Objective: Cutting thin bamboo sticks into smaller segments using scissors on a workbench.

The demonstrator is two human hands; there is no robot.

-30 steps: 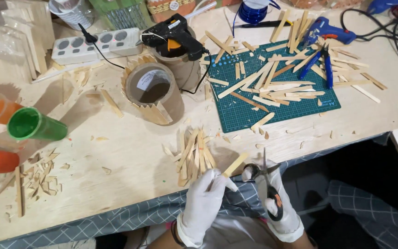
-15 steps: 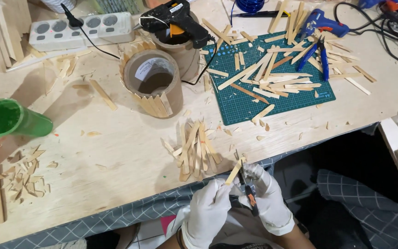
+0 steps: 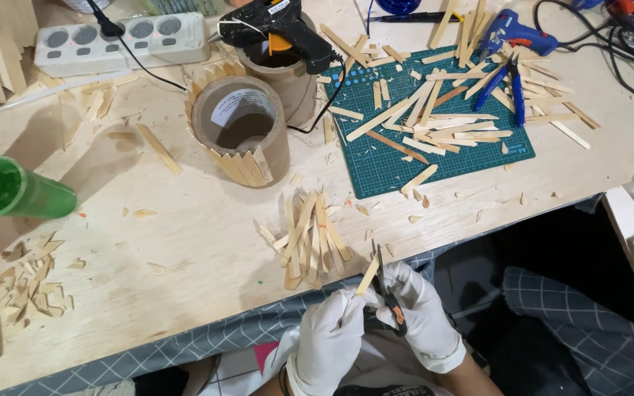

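The pale wooden table (image 3: 185,242) is littered with offcuts and shavings, and its near edge runs diagonally above the person's lap. Just off that near edge, the gloved left hand (image 3: 329,341) pinches a short wooden stick (image 3: 367,276), fingers closed on its lower end. The gloved right hand (image 3: 423,317) is wrapped round a pair of cutters (image 3: 384,290), whose blades sit against the stick. A loose pile of trimmed sticks (image 3: 310,238) lies close to the near edge. Towards the middle stands a cardboard tube (image 3: 241,128) with sticks glued round it, and behind it a black glue gun (image 3: 279,26) rests on a second tube. A green cutting mat (image 3: 434,125) strewn with sticks occupies the right half. A white power strip (image 3: 122,40) lies along the far edge, and a green cup (image 3: 12,192) lies on its side at the left edge.
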